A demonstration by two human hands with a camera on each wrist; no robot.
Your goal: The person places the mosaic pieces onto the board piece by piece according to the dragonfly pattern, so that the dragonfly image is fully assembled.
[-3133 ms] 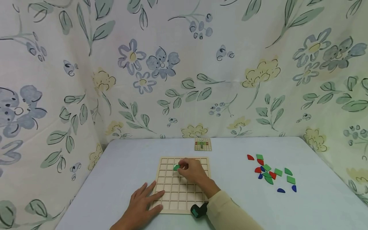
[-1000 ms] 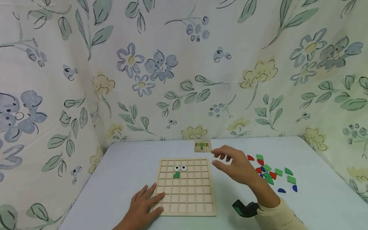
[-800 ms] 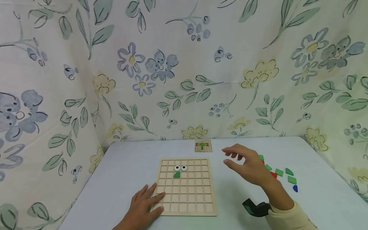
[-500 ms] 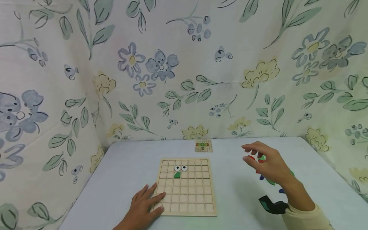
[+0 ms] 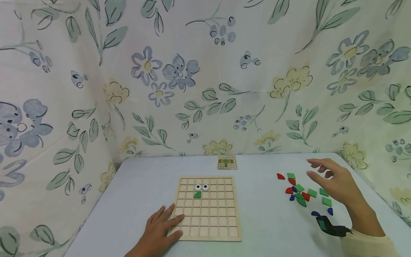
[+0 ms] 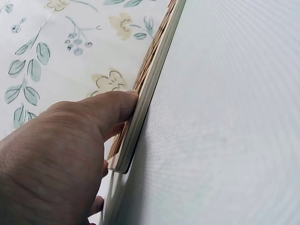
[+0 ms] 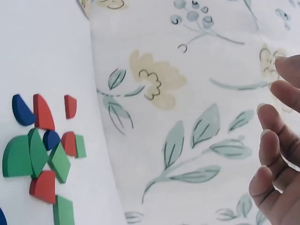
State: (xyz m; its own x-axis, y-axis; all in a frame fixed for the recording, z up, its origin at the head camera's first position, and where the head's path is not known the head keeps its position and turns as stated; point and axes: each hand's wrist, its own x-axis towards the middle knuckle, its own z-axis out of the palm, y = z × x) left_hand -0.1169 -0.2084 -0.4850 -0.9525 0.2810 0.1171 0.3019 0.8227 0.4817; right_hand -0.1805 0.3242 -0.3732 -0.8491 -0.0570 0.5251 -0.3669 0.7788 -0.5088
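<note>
So far, two eye discs (image 5: 197, 187) and one green piece (image 5: 197, 195) sat on the grid board (image 5: 213, 221); loose pieces (image 5: 312, 193) lay unplaced toward the table's (image 5: 266, 225) right edge. Left hand (image 5: 158, 230), fingers spread, rested on board; right hand (image 5: 338, 182) hung empty, fingers relaxed.

Right hand (image 5: 337, 182) now off the board (image 5: 213, 221), near the coloured pieces (image 5: 312, 193)

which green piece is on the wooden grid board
The green quarter-round piece just below the left white eye disc; the other green pieces lie off the board, on the white table.
</note>
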